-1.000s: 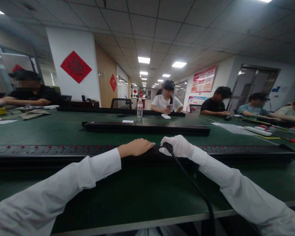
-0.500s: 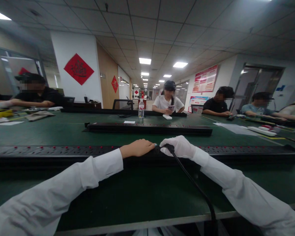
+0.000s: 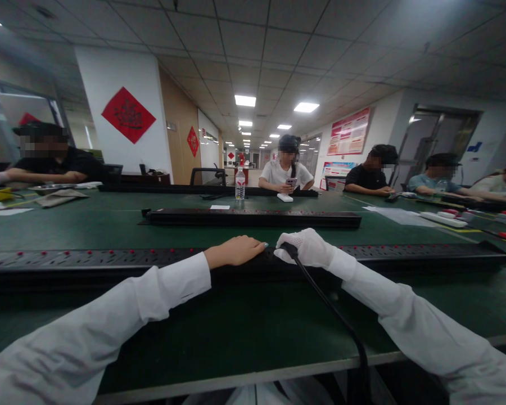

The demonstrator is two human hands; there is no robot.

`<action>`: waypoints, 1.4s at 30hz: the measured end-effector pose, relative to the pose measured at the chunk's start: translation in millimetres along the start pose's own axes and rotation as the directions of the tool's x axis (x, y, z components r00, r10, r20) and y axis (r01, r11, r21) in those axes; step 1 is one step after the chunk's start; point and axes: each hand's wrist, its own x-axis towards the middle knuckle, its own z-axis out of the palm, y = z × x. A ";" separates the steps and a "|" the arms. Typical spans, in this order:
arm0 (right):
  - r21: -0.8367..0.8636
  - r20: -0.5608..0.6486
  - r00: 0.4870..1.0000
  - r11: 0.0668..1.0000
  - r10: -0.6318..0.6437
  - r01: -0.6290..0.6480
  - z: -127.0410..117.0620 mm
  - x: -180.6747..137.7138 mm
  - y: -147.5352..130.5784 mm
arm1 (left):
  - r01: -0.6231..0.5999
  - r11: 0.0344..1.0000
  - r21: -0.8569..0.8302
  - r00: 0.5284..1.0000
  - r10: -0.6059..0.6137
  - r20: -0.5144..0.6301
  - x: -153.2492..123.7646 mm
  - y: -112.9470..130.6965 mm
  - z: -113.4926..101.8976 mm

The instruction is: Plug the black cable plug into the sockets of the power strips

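Observation:
A long black power strip (image 3: 88, 261) with red switches lies across the green table (image 3: 236, 326) in front of me. My bare left hand (image 3: 236, 250) rests flat on top of the strip near its middle, fingers together and stretched out. My right hand (image 3: 306, 247), in a white glove, is closed around a black plug at the strip, just right of the left hand. The plug's black cable (image 3: 333, 315) runs from the glove toward me and drops over the table's front edge.
A second black power strip (image 3: 253, 218) lies farther back, with a water bottle (image 3: 239, 184) behind it. Several seated people work at the far and side edges. Papers and white and red items (image 3: 442, 218) lie at the right.
Both hands stay where they were on the strip. Only the view has shifted slightly.

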 end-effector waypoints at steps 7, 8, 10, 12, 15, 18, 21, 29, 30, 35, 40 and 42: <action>-0.028 -0.009 1.000 1.000 -0.001 0.001 -0.6 -0.9 -0.3 | 0.014 0.999 0.035 1.000 -0.013 -0.021 1.2 -1.0 2.9; -0.033 -0.006 1.000 0.999 0.001 -0.001 -0.3 -1.1 -0.2 | 0.016 0.999 0.033 1.000 -0.015 -0.020 1.4 -0.9 3.1; -0.039 -0.001 1.000 0.999 0.004 -0.004 0.1 -1.4 -0.1 | 0.014 0.999 0.030 1.000 -0.013 -0.020 1.4 -0.3 2.6; -0.041 0.004 1.000 0.999 0.002 -0.002 0.0 -1.3 -0.3 | 0.006 0.999 0.036 1.000 -0.005 -0.019 1.1 0.6 1.4; -0.044 0.002 1.000 0.999 0.006 -0.006 -0.9 -0.7 -1.2 | 0.011 0.999 0.035 1.000 -0.011 -0.020 0.6 1.7 -0.6; -0.050 0.001 1.000 0.999 0.008 -0.007 -1.6 -0.2 -1.9 | 0.015 0.999 0.032 1.000 -0.014 -0.025 0.3 1.9 -0.9; -0.052 0.011 1.000 0.999 -0.005 0.005 -1.6 -0.1 -1.5 | 0.001 0.999 0.039 0.999 0.001 -0.036 0.2 1.4 0.2; -0.048 0.002 1.000 0.999 0.007 -0.007 1.9 -1.0 1.1 | -0.004 1.000 0.031 0.999 0.005 -0.040 0.5 0.6 0.5; -0.045 0.003 1.000 0.999 0.004 -0.004 2.1 -1.2 1.3 | -0.003 1.000 0.030 0.999 0.004 -0.041 0.6 0.5 0.6; -0.038 0.009 1.000 0.999 0.005 -0.005 2.1 -1.7 1.3 | -0.001 0.999 0.035 0.999 0.003 -0.036 1.6 -0.7 2.3; -0.023 0.023 1.000 1.000 0.020 -0.020 0.9 -2.0 0.2 | 0.012 0.999 0.036 1.000 -0.011 -0.027 1.9 -1.4 3.7; -0.012 0.028 0.999 1.000 0.028 -0.027 -0.1 -2.4 -0.5 | 0.011 0.999 0.035 1.000 -0.010 -0.023 1.7 -1.5 3.9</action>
